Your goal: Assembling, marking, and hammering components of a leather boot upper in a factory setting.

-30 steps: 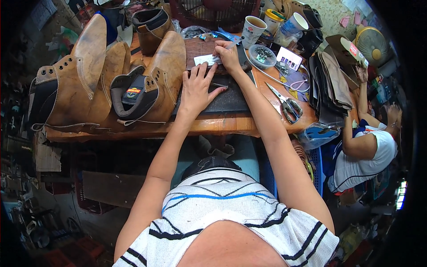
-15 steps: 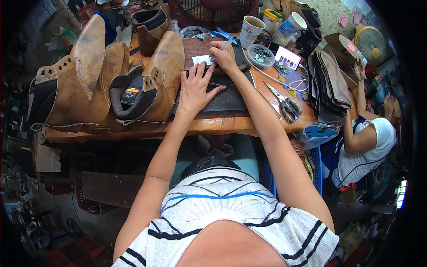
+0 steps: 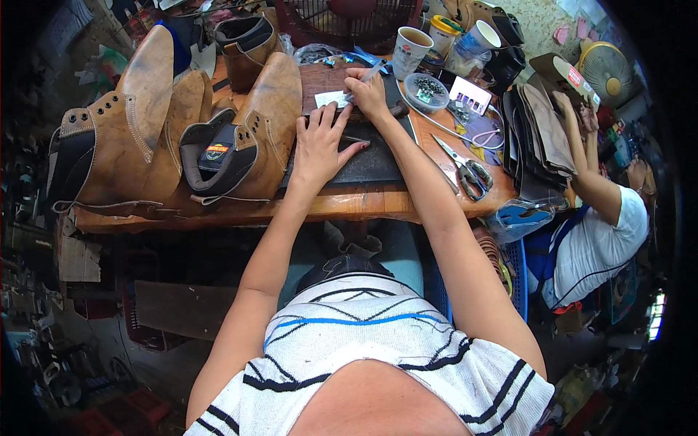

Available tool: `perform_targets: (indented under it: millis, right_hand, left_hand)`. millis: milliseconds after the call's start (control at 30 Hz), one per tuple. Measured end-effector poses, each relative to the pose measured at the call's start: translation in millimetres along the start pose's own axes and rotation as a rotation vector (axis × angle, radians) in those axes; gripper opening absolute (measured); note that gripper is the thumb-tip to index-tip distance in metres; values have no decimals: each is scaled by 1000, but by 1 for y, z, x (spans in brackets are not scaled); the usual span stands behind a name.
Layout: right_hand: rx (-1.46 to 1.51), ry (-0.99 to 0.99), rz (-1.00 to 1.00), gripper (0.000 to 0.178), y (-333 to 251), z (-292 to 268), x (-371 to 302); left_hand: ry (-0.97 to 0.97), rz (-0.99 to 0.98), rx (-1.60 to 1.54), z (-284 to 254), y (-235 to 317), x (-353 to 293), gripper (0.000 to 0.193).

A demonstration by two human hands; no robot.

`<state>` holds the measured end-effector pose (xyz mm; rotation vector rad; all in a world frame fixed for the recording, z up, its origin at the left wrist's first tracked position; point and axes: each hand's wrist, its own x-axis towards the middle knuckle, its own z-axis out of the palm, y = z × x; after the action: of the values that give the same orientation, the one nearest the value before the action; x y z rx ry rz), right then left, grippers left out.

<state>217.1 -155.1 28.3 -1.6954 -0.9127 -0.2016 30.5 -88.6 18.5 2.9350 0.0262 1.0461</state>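
The left hand (image 3: 320, 145) is lying flat with its fingers spread, pressing down on a dark piece of leather (image 3: 367, 163) that is resting on the wooden counter (image 3: 349, 205); it is grasping nothing, only holding the leather in place. Just beyond its fingertips, the right hand (image 3: 369, 94) is clenching a thin pale tool (image 3: 372, 73), pinched between thumb and fingers, with the tool's tip pointing toward a small white card (image 3: 331, 99) lying at the far edge of the leather, between the two hands. Whether the tip is touching the card cannot be told. Directly to the left of the left hand, a tan boot (image 3: 247, 134) is lying on its side, its collar almost touching the wrist, and further left a second, taller tan boot (image 3: 109, 138) is lying sole up. To the right of the right hand, a small round dish of dark bits (image 3: 429, 91) is standing, with a paper cup (image 3: 411, 49) just beyond it. Nearer the person, to the right of the right forearm, a pair of scissors (image 3: 469, 171) is lying on the counter. Well off to the right, another person (image 3: 603, 218) in a white shirt is reaching into a stack of leather sheets (image 3: 542, 138).
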Motion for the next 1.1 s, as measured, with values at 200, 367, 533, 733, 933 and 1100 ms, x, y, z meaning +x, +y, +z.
perform_targets:
  millis: [200,367,533,733,933,1100]
  right_hand:
    - [165,3,5,25,7,-6,2]
    - [33,35,-17,24,-3,-5,-1]
    - [81,101,42,23,3,-13,-1]
    - [75,47,28,23,5,-10,-2]
    - [44,40,18,23,1,-8,-3]
    - [-30,46,24,25,0,-8,-4]
  left_hand:
    - [-9,-2,7,-1,2,1,75]
    - [5,-5,3,-1,0,0,76]
    - [-7,-10,-29,-2,2,1,74]
    - [-5,-13,-20,-3,2,0,74]
    - [1,-11,-20,-1,1,1,77]
    - [3,-8,-28,-2,2,0,77]
